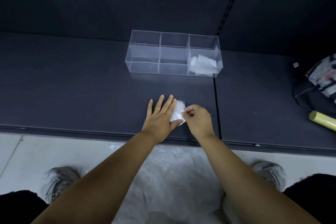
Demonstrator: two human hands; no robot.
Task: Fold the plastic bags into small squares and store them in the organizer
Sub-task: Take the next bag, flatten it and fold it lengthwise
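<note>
done: a few folded bags (203, 65) lie in the near compartment at the right end of the organizer (143, 51), which stands toward the back edge of the counter (72, 87).
in hand: the plastic bag (177, 112) you are folding lies near the counter's front edge, already down to a small packet; by my judgement it is a fold or two from square.
left hand (160, 114): flat, fingers straight and spread, pressing the packet's left side down.
right hand (198, 120): thumb and forefinger pinch the packet's right edge, other fingers curled in.
left to do: finish this packet and store it; the other five compartments look empty, and a loose heap of bags (172, 172) lies on the floor below the front edge.
materials: the bag is thin, translucent white, crinkled film, likely to spring open at the creases; the organizer is clear rigid plastic with straight walls and six box cells; the counter is dark, matte and smooth.
</note>
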